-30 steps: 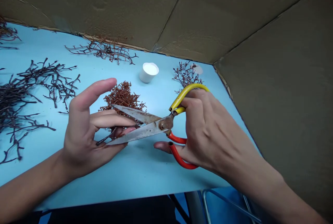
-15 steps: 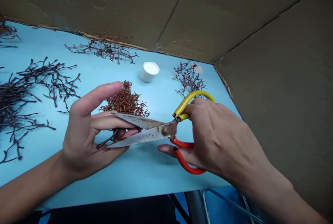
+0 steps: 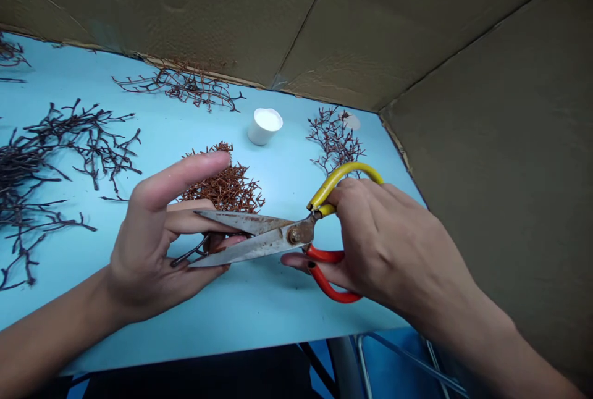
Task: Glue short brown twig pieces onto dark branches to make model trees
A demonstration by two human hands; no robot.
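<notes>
R hand [image 3: 389,247] grips scissors [image 3: 296,233] by the yellow & red handles, blades parted in a narrow V, while L hand [image 3: 148,251], index finger raised, pinches a dark twig [image 3: 189,252] btwn thumb & fingers, w/ the blades at those fingers. Both hands work on the near side of a small white cup [image 3: 264,128], L hand to its left, R hand to its right; scissors & twig lie nearer the wearer than the cup, the twig off to its left.

The cup stands upright on a pale blue table [image 3: 273,319], its top showing white; can't tell if that is contents or a lid. Just nearer & left of the cup, a pile of short reddish-brown bits [image 3: 225,186] sits loose on the table, partly hidden by L hand. Well left of the cup: a dark branch heap [image 3: 23,167]. Behind & left: reddish stems [image 3: 192,87] by the cardboard [image 3: 208,22]. Right of the cup: branched sprigs [image 3: 333,139], w/ a pale disc [image 3: 351,121] partly covered.
</notes>
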